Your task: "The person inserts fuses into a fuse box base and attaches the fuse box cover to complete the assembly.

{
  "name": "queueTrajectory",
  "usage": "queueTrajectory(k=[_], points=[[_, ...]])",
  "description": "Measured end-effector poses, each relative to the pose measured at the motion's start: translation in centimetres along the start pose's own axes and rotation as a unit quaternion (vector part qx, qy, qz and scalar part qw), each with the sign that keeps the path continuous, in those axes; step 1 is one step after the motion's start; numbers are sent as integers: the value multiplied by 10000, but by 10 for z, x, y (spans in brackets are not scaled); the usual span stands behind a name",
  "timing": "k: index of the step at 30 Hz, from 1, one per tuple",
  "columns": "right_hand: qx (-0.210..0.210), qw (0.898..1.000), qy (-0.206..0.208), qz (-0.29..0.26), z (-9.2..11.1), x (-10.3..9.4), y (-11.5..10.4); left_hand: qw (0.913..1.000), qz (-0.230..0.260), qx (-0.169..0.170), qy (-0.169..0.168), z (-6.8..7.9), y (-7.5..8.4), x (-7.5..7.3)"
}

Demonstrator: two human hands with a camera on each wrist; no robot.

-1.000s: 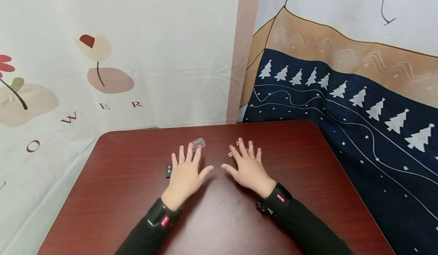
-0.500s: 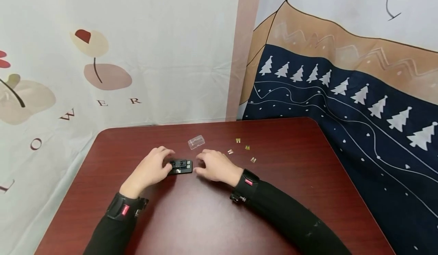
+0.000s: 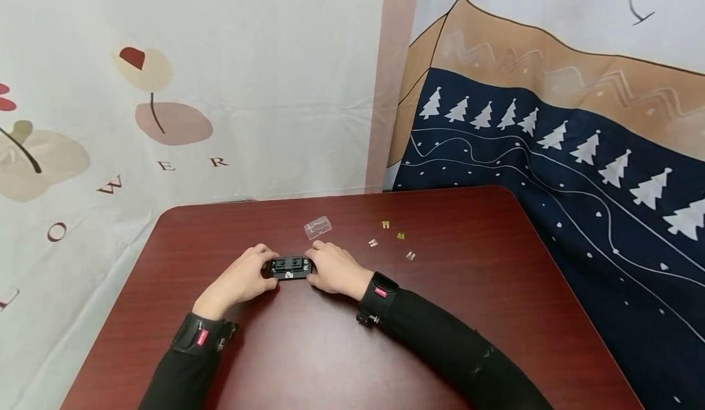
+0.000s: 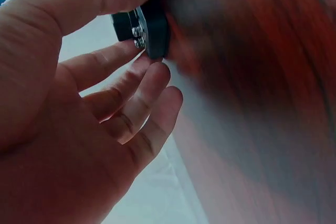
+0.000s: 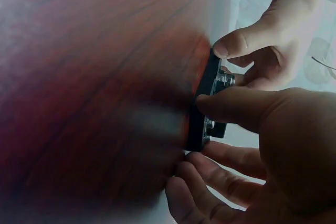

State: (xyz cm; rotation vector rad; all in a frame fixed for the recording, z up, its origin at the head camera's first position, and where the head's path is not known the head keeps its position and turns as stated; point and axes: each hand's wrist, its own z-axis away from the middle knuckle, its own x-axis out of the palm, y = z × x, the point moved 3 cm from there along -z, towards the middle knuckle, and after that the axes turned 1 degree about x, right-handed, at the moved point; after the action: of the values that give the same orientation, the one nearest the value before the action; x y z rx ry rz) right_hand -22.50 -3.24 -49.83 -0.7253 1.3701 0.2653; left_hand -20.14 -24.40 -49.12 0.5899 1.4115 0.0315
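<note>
A black fuse holder [image 3: 290,267] with metal screw terminals lies lengthwise between the two hands near the table's middle. My left hand [image 3: 239,278] grips its left end, thumb on the near edge and fingers on the far side. At the opposite end, my right hand [image 3: 338,268] pinches it the same way. In the left wrist view, the thumb overlaps the black base [image 4: 155,32] while the other fingers spread beside it. Both thumbs press along the edge of the fuse holder [image 5: 202,119] in the right wrist view.
Behind the fuse holder lies a clear plastic cover [image 3: 317,227]. Several small two-pronged blade fuses [image 3: 400,235] are scattered to the right of it. The reddish-brown table [image 3: 468,263] has a rounded back edge close to hanging printed cloths [image 3: 297,92].
Both hands were spread flat over the table, then came to the fuse holder's ends and now hold it. The right hand moved left, uncovering the blade fuses.
</note>
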Motion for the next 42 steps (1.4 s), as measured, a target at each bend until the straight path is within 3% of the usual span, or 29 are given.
queueTrajectory(k=[15, 33, 42], points=[[223, 9997, -82, -13, 18, -17, 28, 9993, -187, 298, 150, -18, 33, 16], [932, 9950, -332, -105, 63, -35, 94, 9974, -451, 550, 94, -62, 103, 46], [1022, 9932, -563, -11, 70, -40, 101, 9983, -306, 429, -239, -67, 111, 50]])
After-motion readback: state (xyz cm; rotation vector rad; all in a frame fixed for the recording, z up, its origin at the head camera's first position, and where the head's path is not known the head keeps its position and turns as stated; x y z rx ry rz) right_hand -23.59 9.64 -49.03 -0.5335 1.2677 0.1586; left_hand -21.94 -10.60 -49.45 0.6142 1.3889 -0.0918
